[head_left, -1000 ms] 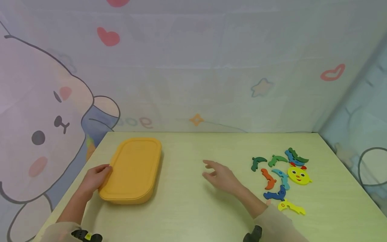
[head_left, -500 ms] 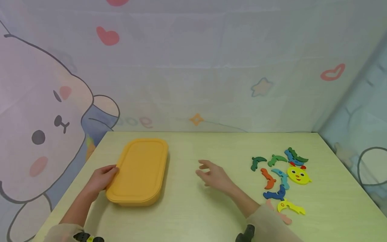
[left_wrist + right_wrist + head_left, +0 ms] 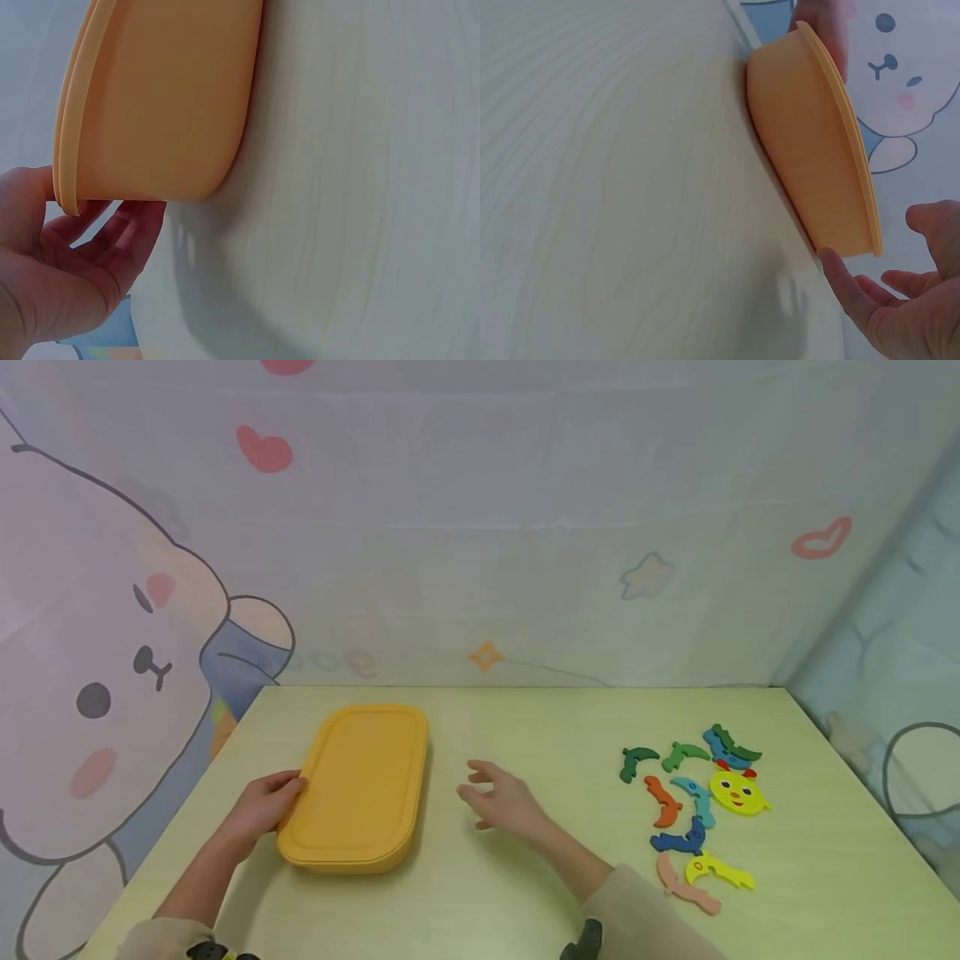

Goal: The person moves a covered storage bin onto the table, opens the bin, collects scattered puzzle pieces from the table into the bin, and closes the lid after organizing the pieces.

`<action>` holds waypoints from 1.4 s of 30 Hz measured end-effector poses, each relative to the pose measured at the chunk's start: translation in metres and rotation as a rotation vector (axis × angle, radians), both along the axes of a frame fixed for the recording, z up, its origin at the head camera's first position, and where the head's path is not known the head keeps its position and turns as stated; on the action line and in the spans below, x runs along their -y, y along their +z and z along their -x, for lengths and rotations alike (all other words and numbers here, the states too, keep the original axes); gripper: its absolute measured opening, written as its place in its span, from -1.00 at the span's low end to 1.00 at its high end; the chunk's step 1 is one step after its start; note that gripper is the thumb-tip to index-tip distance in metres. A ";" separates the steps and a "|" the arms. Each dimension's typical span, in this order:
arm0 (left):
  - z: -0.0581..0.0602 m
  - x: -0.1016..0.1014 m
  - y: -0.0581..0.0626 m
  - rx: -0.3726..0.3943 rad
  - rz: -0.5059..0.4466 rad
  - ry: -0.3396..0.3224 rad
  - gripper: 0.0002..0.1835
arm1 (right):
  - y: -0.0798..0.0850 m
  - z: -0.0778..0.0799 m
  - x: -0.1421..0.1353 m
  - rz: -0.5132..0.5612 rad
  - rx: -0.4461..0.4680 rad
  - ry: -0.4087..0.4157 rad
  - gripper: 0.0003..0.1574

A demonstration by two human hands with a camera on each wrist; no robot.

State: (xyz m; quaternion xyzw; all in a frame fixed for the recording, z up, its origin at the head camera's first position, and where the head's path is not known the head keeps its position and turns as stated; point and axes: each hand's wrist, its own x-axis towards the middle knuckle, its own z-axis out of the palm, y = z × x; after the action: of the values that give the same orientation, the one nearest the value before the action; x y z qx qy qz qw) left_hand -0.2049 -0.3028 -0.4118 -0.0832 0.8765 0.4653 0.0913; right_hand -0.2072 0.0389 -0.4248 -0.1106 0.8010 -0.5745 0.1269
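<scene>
One lidded box point(image 3: 169, 105) sits on the table point(image 3: 540, 718), left of centre, lid point(image 3: 358, 781) on. Our left hand point(image 3: 267, 807) is clamped on its left long side, w/ the thumb at the lid's edge & fingers tucked under the rim point(image 3: 71, 127). Our right hand point(image 3: 506, 802) has its fingers apart & relaxed, holding nothing; the head view shows a gap btwn it & the box's right side.

Handling: looks like moulded plastic, so prob. stiff, fairly light & not fragile. We can't see inside, so can't tell if contents add wt. Sides look smooth, poss. slippery, & they taper in toward the base, so a flat-palmed squeeze might slide up. Best hold, IMO: both long sides, approx. midway, fingertips hooked under the rim. One caution tho: if the lid's only a press fit, lifting by its edge alone could pop it off, so we'd want fingers braced on the sides too. For a slide, light pressure from one side should do.

Toy pieces point(image 3: 678, 842), incl. a yellow face point(image 3: 739, 793), lie well apart from the box, over to the right.
</scene>
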 end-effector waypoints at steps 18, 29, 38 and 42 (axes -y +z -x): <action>0.001 -0.019 -0.002 0.009 -0.107 -0.050 -0.43 | -0.001 -0.002 0.030 0.007 0.021 0.007 -0.28; 0.003 -0.026 -0.005 0.000 -0.155 -0.084 -0.44 | -0.007 -0.001 0.033 0.039 0.083 -0.012 -0.29; 0.002 -0.027 -0.006 -0.005 -0.165 -0.098 -0.42 | -0.009 0.003 0.034 0.138 0.181 -0.066 -0.28; 0.002 -0.031 -0.006 -0.002 -0.174 -0.097 -0.43 | -0.011 0.005 0.031 0.155 0.204 -0.076 -0.30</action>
State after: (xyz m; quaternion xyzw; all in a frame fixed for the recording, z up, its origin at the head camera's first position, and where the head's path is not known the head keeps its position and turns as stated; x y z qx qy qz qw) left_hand -0.2065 -0.2717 -0.4177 -0.0322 0.8359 0.5347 0.1198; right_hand -0.2119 0.0074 -0.4356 -0.0308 0.7409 -0.6471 0.1770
